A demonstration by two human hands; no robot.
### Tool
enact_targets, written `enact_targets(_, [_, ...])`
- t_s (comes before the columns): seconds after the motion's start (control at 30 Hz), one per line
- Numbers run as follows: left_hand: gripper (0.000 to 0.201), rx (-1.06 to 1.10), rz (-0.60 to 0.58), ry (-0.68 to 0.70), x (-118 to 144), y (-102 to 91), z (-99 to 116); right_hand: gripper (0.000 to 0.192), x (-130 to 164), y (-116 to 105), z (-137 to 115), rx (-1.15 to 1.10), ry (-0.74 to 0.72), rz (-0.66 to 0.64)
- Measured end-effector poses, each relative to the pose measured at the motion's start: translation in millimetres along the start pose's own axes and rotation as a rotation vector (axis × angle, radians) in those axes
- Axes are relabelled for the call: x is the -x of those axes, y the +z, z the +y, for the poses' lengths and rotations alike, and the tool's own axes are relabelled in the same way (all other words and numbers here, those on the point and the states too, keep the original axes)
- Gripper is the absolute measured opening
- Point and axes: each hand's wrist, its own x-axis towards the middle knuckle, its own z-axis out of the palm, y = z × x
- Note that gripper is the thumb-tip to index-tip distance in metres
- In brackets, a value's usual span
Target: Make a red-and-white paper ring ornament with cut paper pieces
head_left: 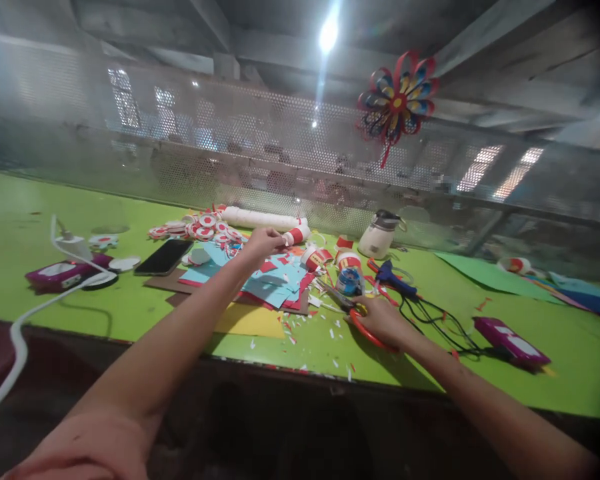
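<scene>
Both hands at work over paper craft scraps on the green worktop (40,220).

Blue and red paper sheets (275,280) lie mid-worktop. Right hand (383,320), fingers closed on red-handled scissors (365,328), rests near the front edge. Left hand (263,241) pinches a small red-and-white roll (295,236) toward the back edge.

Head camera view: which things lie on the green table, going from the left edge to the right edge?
Purple box → black phone → left hand → blue paper pieces → right hand on red scissors → second purple box.
</scene>
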Motion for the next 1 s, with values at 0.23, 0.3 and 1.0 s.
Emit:
enact_targets(0.23, [0.019, -0.121, -0.024, -0.073, -1.2, -12.6, -9.4, 0.040, -1.1, -11.3, 5.8, 0.127, -0.078, -0.086])
enact_targets(0.3, [0.019, -0.139, -0.031, -0.103, -2.5, -14.5, -16.7, 0.039, -1.6, -14.2, 8.1, 0.163, -0.098, -0.110])
enact_targets(1.0, [0.012, -0.025, 0.275, -0.043, -6.8, -31.2, -44.6, 0.036, -113.3, -10.6, -127.6, 0.165, -0.256, -0.028])
